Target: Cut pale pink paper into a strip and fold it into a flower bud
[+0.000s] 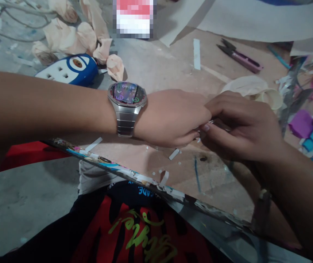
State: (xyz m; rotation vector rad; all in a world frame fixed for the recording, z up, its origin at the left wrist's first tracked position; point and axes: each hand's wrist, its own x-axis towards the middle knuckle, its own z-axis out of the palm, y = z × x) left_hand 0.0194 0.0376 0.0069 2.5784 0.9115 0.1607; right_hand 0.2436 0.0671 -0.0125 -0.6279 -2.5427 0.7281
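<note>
Seen from above, a person's two bare hands meet over a wooden work board (216,190). The left hand (170,113) reaches in from the left, back upward, with a silver metal watch (126,94) on its wrist. The right hand (244,124) comes in from the right, its thumb and bent index finger pinched together beside the left hand's fingertips. A small pale piece (210,122) lies in that pinch, just above the right thumb's tip and touching it; only a thin edge shows, and the rest is hidden by the fingers. The left fingers curl under and out of sight, so I cannot tell whether they also grasp the piece.

Just beyond the right hand sits a cream-coloured roll (268,98). Further back lie a pair of thread snips (240,60) with a pinkish handle and, to their left, a white paper strip (197,54). Nearer the person, a short white scrap (174,154) lies below the left thumb. Beyond the left forearm are a blue-and-white power strip (84,73) and several pale peach crumpled-paper flowers (115,67). At the right edge, a purple scrap (301,123) rests among other coloured pieces.
</note>
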